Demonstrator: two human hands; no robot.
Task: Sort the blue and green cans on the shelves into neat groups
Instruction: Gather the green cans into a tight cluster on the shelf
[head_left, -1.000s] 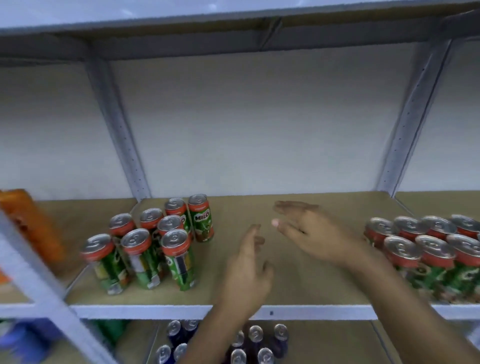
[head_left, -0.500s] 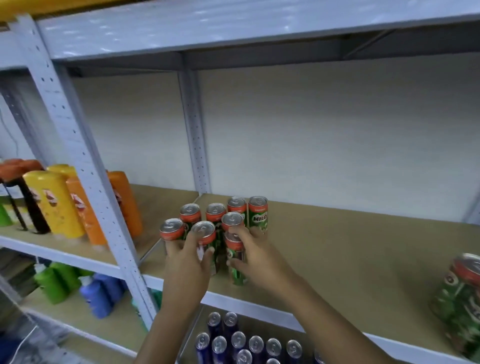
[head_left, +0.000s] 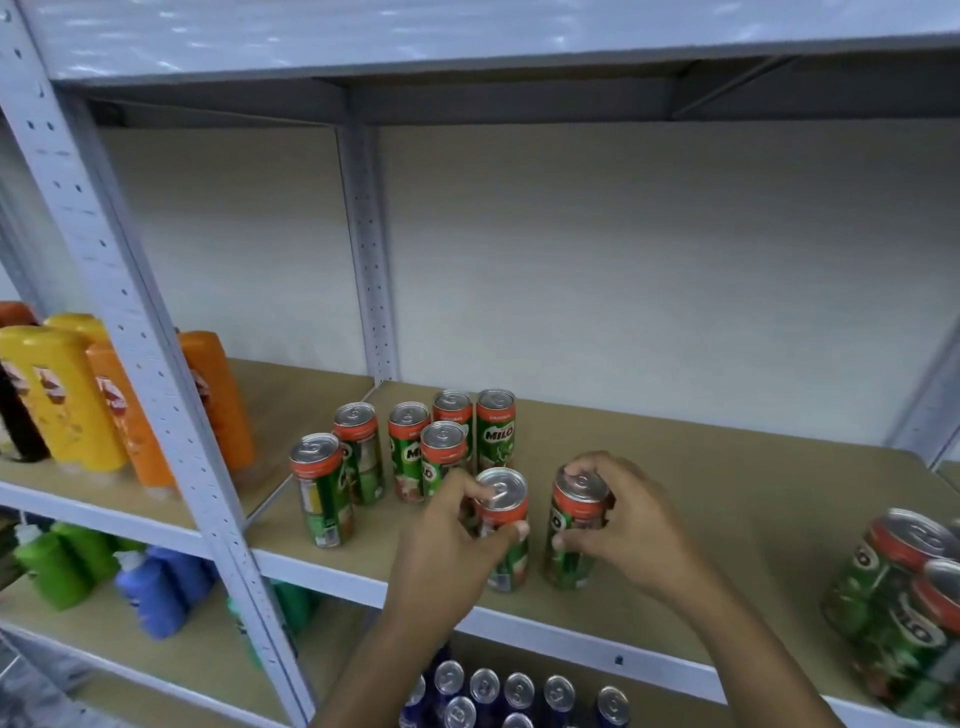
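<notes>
Several green Milo cans (head_left: 405, 457) with red tops stand clustered at the left of the middle shelf (head_left: 727, 493). My left hand (head_left: 447, 545) grips one green can (head_left: 501, 512) near the shelf's front edge. My right hand (head_left: 628, 525) grips a second green can (head_left: 574, 525) just to the right of it. Both cans are upright and a little apart from the cluster. More green cans (head_left: 904, 597) stand at the far right edge. Blue cans (head_left: 519, 696) show their tops on the shelf below.
A grey upright post (head_left: 156, 415) divides off a left bay with yellow and orange bottles (head_left: 93, 400). Green and blue bottles (head_left: 104, 577) stand on the lower left shelf. Bare shelf board lies between the held cans and the right-hand group.
Both hands reached left into the cluster, each took hold of a green can, and drew the two cans out to the right and toward the front edge. The view swung left.
</notes>
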